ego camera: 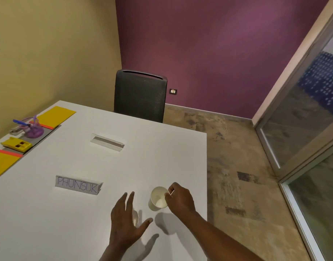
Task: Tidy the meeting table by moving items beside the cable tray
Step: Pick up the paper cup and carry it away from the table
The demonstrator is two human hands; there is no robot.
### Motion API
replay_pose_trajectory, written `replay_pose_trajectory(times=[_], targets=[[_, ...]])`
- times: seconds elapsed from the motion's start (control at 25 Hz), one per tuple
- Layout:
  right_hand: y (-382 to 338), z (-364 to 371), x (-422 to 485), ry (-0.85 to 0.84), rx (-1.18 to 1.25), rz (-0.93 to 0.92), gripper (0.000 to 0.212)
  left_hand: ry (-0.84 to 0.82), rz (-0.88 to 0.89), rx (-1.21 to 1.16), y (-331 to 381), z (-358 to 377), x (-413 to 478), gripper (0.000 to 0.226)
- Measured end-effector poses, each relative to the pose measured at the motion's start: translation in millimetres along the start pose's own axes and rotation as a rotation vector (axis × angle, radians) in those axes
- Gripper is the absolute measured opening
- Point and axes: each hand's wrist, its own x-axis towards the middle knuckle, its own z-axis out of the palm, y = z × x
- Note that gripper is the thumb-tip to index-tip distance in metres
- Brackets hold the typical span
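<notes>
My right hand (pixel 179 199) grips a white paper cup (pixel 157 199) by its rim near the table's right front edge. The cup is tilted and empty, and its shadow lies apart from it on the table. My left hand (pixel 126 223) hovers with fingers spread over a second white cup (pixel 135 217), which it mostly hides. A folded name card reading PHUNSUK (pixel 78 185) stands to the left of my hands. Another name card (pixel 107 142) stands further back. The grey cable tray (pixel 46 133) runs along the table's far left side.
On and beside the tray are a purple pen holder (pixel 32 128), a yellow block (pixel 16 145) and yellow folders (pixel 55 115). A black office chair (pixel 140 95) stands at the white table's (pixel 161 157) far edge. Glass door panels are on the right.
</notes>
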Motion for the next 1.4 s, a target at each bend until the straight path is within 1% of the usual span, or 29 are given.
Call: replay_pose_trajectory(times=[0.2,0.36,0.4,0.56,0.6,0.68,0.96,1.2,1.4], targets=[[27,-40,4,0.041,0.033,-0.005,0.008,0.005,0.069,0.015,50,9,18,0.102],[76,-92,5,0.075,0.07,-0.033,0.01,0.015,0.118,0.023,123,34,17,0.096],[76,-95,6,0.083,0.069,-0.042,0.01,0.012,0.107,0.016,125,37,18,0.095],[128,-148,14,0.115,0.046,-0.047,0.01,0.002,0.082,0.028,196,74,16,0.09],[128,-151,15,0.125,0.039,-0.056,0.011,-0.009,0.064,0.029,197,77,16,0.088],[147,-173,18,0.138,0.03,-0.063,0.01,-0.029,0.031,0.043,222,90,18,0.084],[179,-202,38,0.166,0.012,-0.058,0.009,-0.103,-0.007,0.086,248,128,36,0.079],[182,-230,71,0.177,0.024,-0.074,0.01,-0.151,-0.041,0.09,271,146,71,0.079],[184,-251,146,0.194,-0.006,-0.092,0.017,-0.186,-0.058,0.089,288,176,140,0.08]])
